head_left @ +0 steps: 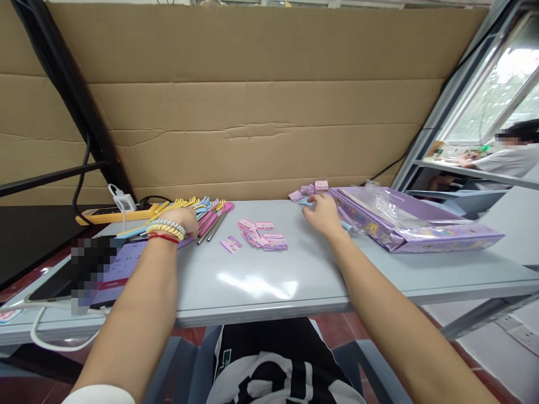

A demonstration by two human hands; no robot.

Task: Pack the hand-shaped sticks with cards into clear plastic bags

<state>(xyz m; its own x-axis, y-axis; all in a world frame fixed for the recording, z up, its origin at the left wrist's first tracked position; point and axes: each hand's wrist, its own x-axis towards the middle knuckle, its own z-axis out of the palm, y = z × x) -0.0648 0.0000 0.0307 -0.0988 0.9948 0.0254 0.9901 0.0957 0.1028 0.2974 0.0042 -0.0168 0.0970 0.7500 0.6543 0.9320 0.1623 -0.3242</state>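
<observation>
My left hand [182, 220] rests on a spread of yellow, blue and pink utensils [201, 209] with metal stems at the back left of the grey table [261, 286]; whether it grips one I cannot tell. My right hand [323, 214] lies palm down beside a group of small pink erasers [312, 189] and a small blue piece, fingers touching them. A second heap of small pink cards or erasers [261, 235] lies between my hands. A purple stationery box [415, 224] with clear wrapping sits just right of my right hand.
A tablet [122, 269] with a white cable lies at the left table edge, behind it a yellow power strip [113, 213] with a charger. A tall cardboard sheet [261, 106] backs the table. Another person sits at a far right desk [511, 157].
</observation>
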